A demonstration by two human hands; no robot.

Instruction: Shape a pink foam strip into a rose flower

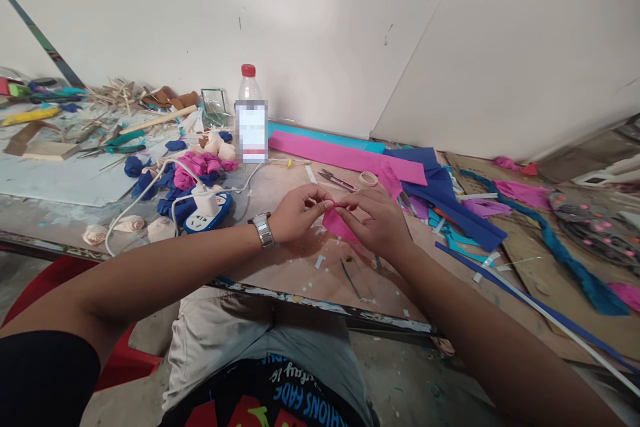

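Observation:
Both hands meet over the middle of the table, pinching a small piece of pink crepe paper (341,228). My left hand (299,215), with a metal watch on the wrist, grips the paper's upper left edge between thumb and finger. From the other side my right hand (376,221) pinches the same edge, and the fingertips nearly touch. The rest of the paper hangs down below them. Just beyond the hands lie scissors (339,181) and a roll of tape (369,179). A long folded strip of pink paper (345,155) lies behind these.
A clear bottle (249,88) with a red cap stands near the wall. To the left are a power strip (209,213) with a white cable, crumpled pink paper flowers (196,168) and pliers (123,142). Blue paper (450,203) and a white rod (560,323) lie to the right.

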